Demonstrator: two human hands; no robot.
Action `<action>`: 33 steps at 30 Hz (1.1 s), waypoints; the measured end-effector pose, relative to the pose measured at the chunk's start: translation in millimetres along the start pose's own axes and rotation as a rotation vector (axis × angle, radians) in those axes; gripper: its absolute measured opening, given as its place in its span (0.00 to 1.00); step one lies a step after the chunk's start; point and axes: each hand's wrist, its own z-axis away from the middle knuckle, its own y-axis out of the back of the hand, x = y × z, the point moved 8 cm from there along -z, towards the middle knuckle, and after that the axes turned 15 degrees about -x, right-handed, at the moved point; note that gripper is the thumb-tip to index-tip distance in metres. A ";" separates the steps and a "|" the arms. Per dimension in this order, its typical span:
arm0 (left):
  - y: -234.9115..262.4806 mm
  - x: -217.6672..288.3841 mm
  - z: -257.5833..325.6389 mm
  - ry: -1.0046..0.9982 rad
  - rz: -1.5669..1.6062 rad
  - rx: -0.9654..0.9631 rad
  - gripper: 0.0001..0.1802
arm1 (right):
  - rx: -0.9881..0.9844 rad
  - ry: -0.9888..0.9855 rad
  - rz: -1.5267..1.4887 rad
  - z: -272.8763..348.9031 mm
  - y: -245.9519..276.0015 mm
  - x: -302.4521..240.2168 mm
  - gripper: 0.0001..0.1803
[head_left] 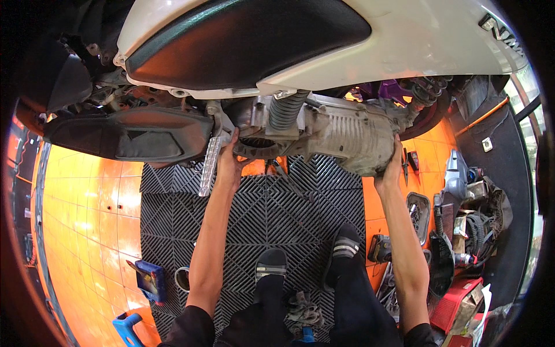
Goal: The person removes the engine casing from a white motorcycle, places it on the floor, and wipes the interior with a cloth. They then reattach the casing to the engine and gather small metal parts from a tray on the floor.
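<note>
Both hands are on the scooter's engine case (347, 136), under the white body panel (416, 40) and black seat (243, 34). Left hand (229, 159) is at the case's left end by the round opening, just beside the folded footpeg (209, 165); fingers curl up onto the metal, grip narrow, though how much it actually clamps I can't tell. Right hand (394, 162) cups the lower right corner of the case, fingers wrapped over the edge, holding it from below.

Judgement on doing this well: keep the load even across both hands, keep wrists straight under the case, and keep fingers out of the gap by the ribbed hose (286, 110) and footpeg, a pinch risk. Feet (306, 257) are planted directly below, so move them back if the case could drop.

Floor: black grid mat (260, 208) in the middle, glossy orange tiles (92, 208) around it. Blue tool (151, 280) near left, rag (303, 309) between the legs. Right side is cluttered: parts tray (417, 211), red box (459, 301), loose parts and tools. Dark wall far right, daylight beyond.
</note>
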 end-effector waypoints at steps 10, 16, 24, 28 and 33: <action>5.6 -2.7 1.0 0.029 0.018 0.049 0.36 | 0.035 -0.057 -0.005 1.6 3.2 4.1 0.37; -3.9 5.5 3.1 -0.004 -0.008 0.017 0.37 | -0.043 0.017 -0.050 -5.9 20.3 11.4 0.41; -1.8 1.7 0.0 0.007 -0.022 -0.017 0.39 | -0.030 0.003 -0.049 -10.1 18.6 9.9 0.43; -1.2 3.0 0.4 -0.020 -0.002 -0.027 0.39 | -0.079 -0.004 -0.047 -11.7 13.6 10.0 0.43; -6.4 6.9 2.5 -0.023 0.016 -0.019 0.32 | -0.027 -0.009 -0.049 -13.3 18.6 11.4 0.38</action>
